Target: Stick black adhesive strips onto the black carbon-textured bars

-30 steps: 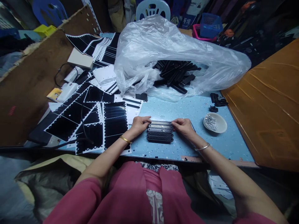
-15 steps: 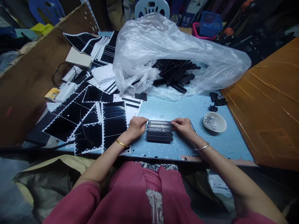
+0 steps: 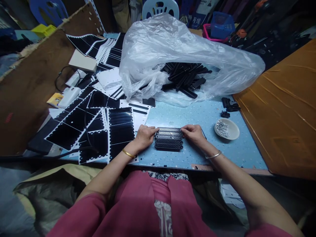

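Several narrow black perforated strips (image 3: 169, 140) with rounded ends lie side by side in a row on the blue speckled table. My left hand (image 3: 145, 135) is at the left end of the farthest strip, its fingertips closed on that end. At the opposite end, my right hand (image 3: 194, 134) pinches the same strip between thumb and fingers. Both forearms rest near the table's front edge. A pale bowl (image 3: 232, 132) of small shiny metal parts stands to the right of my right hand.
Sheets of black die-cut pieces (image 3: 120, 131) overlap on the left. A clear plastic bag (image 3: 148, 42) with a pile of black plastic parts (image 3: 186, 77) lies behind. Small black parts (image 3: 230, 105) sit at right, beside an orange-brown panel (image 3: 283, 115). A brown board (image 3: 37, 89) borders the left.
My left fingers have shifted slightly right, over the end of the farthest strip. The right hand and the row of strips look the same.
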`<action>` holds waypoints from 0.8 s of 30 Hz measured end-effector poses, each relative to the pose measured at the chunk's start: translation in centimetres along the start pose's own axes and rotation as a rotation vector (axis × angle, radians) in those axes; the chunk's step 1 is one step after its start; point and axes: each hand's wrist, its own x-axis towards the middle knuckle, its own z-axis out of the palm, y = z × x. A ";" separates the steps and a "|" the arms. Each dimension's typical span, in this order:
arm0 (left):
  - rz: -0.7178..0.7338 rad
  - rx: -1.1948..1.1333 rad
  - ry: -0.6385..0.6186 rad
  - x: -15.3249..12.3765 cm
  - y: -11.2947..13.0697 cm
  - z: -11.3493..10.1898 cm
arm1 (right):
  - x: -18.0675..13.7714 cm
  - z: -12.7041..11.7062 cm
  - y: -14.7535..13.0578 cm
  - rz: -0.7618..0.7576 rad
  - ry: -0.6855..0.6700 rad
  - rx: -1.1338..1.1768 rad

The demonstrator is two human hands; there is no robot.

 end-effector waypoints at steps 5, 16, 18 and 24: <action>-0.076 -0.122 -0.070 2.0 -0.4 -0.2 | 0.0 0.0 -0.1 -0.011 -0.005 0.003; 0.003 -0.118 -0.200 4.2 -0.6 -1.0 | -0.2 0.0 -0.3 -0.016 -0.002 0.000; -0.014 -0.116 -0.175 4.2 -0.5 -0.8 | -0.2 0.0 -0.2 -0.019 -0.002 -0.006; -0.013 -0.045 -0.101 4.1 -0.4 0.1 | -0.1 0.0 0.0 -0.019 0.006 -0.018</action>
